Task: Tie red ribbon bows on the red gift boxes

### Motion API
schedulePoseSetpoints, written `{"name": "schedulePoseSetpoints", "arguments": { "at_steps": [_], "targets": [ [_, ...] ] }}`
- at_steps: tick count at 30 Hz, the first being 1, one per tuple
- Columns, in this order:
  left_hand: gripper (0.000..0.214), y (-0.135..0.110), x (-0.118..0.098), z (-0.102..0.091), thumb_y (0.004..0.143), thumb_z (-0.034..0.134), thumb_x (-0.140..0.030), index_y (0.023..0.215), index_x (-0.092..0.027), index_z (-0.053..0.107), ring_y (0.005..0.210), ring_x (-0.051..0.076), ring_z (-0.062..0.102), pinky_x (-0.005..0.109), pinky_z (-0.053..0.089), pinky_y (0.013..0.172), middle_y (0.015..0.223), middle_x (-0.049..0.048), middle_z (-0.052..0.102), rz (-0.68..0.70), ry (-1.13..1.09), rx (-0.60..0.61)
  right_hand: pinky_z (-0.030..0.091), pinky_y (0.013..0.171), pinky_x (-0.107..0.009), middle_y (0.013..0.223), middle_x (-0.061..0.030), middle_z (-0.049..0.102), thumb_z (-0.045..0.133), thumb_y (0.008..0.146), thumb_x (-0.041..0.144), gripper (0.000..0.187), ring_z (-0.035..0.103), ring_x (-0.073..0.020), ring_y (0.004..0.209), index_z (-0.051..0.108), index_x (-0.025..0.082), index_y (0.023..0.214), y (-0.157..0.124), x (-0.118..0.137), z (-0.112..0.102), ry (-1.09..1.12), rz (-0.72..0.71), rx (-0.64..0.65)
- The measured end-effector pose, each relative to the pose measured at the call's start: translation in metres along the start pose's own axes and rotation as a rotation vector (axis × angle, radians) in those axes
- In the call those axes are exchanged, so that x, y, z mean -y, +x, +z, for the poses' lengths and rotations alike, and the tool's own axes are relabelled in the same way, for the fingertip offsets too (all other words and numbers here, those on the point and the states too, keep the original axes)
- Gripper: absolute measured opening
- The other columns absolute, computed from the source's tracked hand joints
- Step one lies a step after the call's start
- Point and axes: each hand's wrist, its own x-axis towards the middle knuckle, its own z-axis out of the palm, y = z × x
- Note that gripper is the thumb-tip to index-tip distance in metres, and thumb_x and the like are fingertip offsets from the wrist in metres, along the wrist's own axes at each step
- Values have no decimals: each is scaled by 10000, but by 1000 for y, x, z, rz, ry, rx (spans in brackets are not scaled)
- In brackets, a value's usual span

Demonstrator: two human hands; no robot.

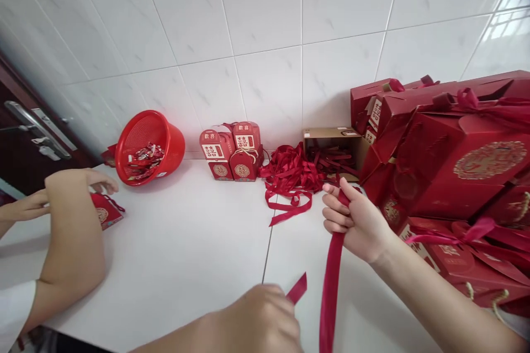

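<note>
My right hand (351, 220) is closed around a long dark red ribbon (331, 281), which runs from my fist down toward the bottom edge of the picture. My left hand (259, 322), low in the middle, is a fist pinching the ribbon's short free end (298, 288). Both hands hover over the white tiled surface (186, 253). Just beyond my right hand lies a loose heap of red ribbons (292, 174), spilling out of an open cardboard box (331, 135).
A stack of red gift boxes (455, 165) fills the right side. Small red boxes (234, 151) stand against the tiled wall, next to a tipped red basket (149, 146) holding wrapped sweets. On the left, another person's arm (70, 231) and hands reach over a small red box (105, 209).
</note>
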Motion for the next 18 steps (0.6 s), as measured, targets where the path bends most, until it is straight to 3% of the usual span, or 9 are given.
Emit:
{"name": "schedulePoseSetpoints", "arguments": {
  "at_steps": [1,2,3,4,6,8,12,15,18],
  "targets": [
    [167,3,16,-6,819,540,-372,728,-268,633,614,167,613,309,502,690,605,12,651,-46,-34,-77,141,347,-168,507,101,182,360,935,487,343,69,-58,386,475,202,784,1,1,3,-8,27,9],
    [175,7,38,-15,765,593,-431,774,-264,645,706,175,642,300,518,737,723,18,690,-198,-14,-234,139,348,-168,504,96,200,336,930,488,349,76,-57,384,461,207,768,2,1,5,-13,39,22],
    [188,12,63,-28,744,608,-429,823,-263,649,809,181,654,296,523,790,838,16,702,-452,66,-461,135,350,-169,502,91,215,331,922,471,337,84,-57,382,439,209,739,2,1,8,-24,32,37],
    [216,15,91,-43,788,568,-386,932,-238,629,950,210,634,340,506,866,981,54,684,-612,135,-618,131,352,-170,500,86,225,348,910,439,316,90,-55,380,409,209,704,2,1,10,-47,2,48],
    [310,19,148,-79,829,535,-305,1115,-185,547,1148,274,542,448,441,974,1163,133,596,-825,232,-815,166,364,-174,494,75,257,421,887,367,305,145,-53,383,348,200,642,0,0,12,-148,-122,65],
    [495,16,198,-114,786,613,-281,1223,-115,452,1265,355,432,524,362,1038,1288,222,479,-1012,309,-968,256,409,-175,517,55,351,515,876,352,332,271,-59,426,354,191,634,-5,1,12,-319,-273,71],
    [904,3,258,-162,673,747,-369,1364,-37,268,1347,432,305,552,309,1073,1434,308,295,-1199,355,-1091,284,438,-179,561,38,435,613,842,464,288,342,-74,488,515,206,759,-19,8,8,-696,-381,97],
    [1093,-1,277,-176,611,796,-400,1417,-33,155,1368,427,284,532,318,1078,1466,317,266,-1252,328,-1116,312,430,-201,611,9,491,629,815,494,297,378,-88,495,566,208,761,-32,17,7,-898,-370,185],
    [1114,2,281,-177,641,779,-382,1439,-32,85,1324,388,388,489,389,1040,1436,313,335,-1229,320,-1124,387,494,-232,648,-20,524,652,784,498,309,467,-133,580,576,210,702,-45,22,9,-1009,-407,203]
  ]
}}
